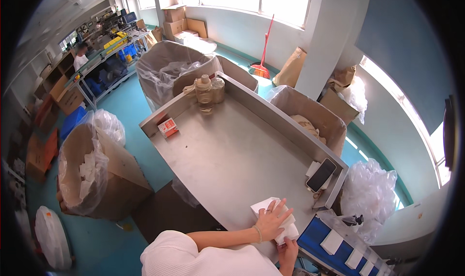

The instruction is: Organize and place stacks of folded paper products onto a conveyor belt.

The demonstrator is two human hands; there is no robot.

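My left hand, with a ring and a bracelet at the wrist, lies spread over a stack of white folded sheets at the near right corner of the metal table. Close below it, my right hand grips the near edge of the white sheets. The undersides of the sheets and some fingertips are hidden. Just right of my hands runs a blue conveyor belt carrying several white folded pieces.
A phone rests by the table's raised right rim. A bottle and a small red-and-white box stand at the far end. Plastic-lined cartons surround the table; clear plastic bags lie right. A person is far left.
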